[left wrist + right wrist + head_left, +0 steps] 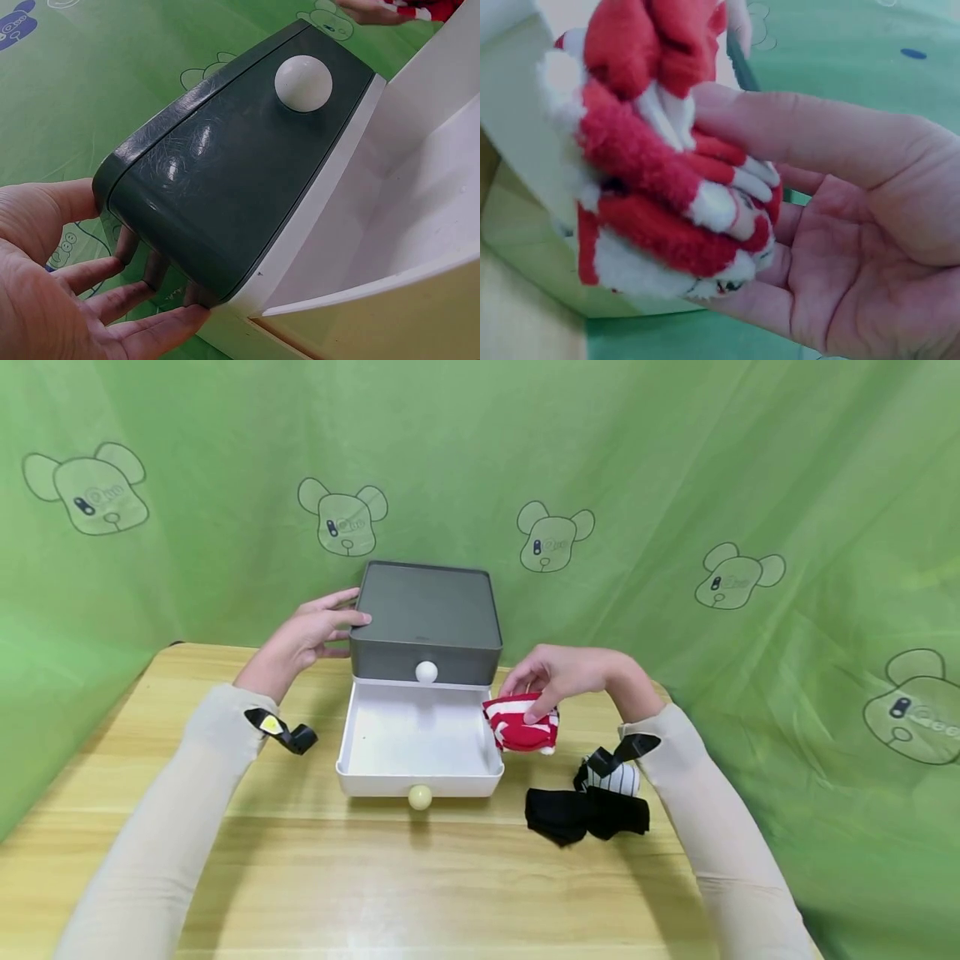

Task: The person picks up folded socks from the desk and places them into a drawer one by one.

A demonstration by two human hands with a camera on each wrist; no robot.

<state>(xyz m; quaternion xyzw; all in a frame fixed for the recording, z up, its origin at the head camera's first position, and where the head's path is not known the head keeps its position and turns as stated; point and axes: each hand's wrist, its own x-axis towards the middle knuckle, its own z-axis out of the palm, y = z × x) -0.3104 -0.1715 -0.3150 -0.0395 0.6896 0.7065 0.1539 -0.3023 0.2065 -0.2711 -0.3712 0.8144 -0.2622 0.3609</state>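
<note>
Right hand: fingers clamped on bundle, right of drawer, long axis crosswise. Left hand: fingers apart against box.

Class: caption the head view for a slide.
Left grip touches box; right grip holds red cloth beside open drawer.

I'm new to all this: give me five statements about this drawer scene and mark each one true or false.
1. The right hand holds a red-and-white cloth bundle. True.
2. The white drawer is fully closed. False: the white drawer is pulled out.
3. The left hand touches the dark gray cabinet. True.
4. The upper knob is black. False: the upper knob is white.
5. The black cloth lies inside the drawer. False: the black cloth lies on the wooden table.
</note>
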